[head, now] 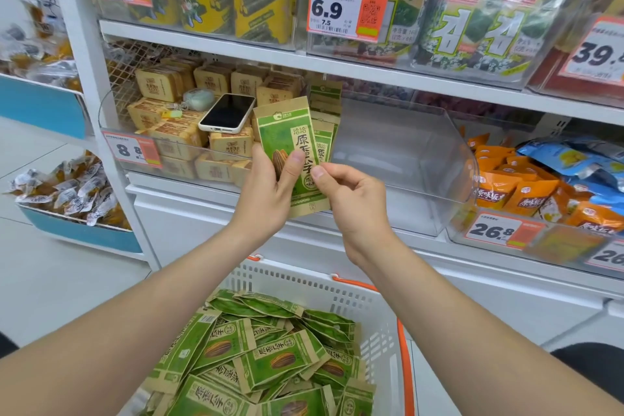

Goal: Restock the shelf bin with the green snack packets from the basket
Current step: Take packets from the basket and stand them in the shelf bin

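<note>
- Gripping a small stack of green packets in the left hand, thumb pressed across the printed front, fingers curled behind.
- Pinching the same stack's right edge with the right hand, thumb and forefinger closed on it; both hands clamped on one bundle, close together.
- Cannot tell how many packets are in the stack; seemingly a few, fanned behind the front one.
- Held upright, long axis near vertical, top leaning slightly left, face toward the camera.
- Raised just in front of the clear bin, at its left front corner, with the bin's open room lying ahead and to the right.
- Nearer that room by the right hand, judging from its place on the bin side of the stack.
- Reaching in from lower left and lower right, forearms converging, wrists bent upward.
- Already standing against the bin's left wall: a short row of like packets, upright, just behind the stack.
- Probably calls for carrying forward over the front lip and setting down upright beside the row.
- Below, between the forearms: a white basket with a heap of green packets lying flat at all angles, so plenty left to shelve.
- Lying in the bin to the left, a phone.
</note>
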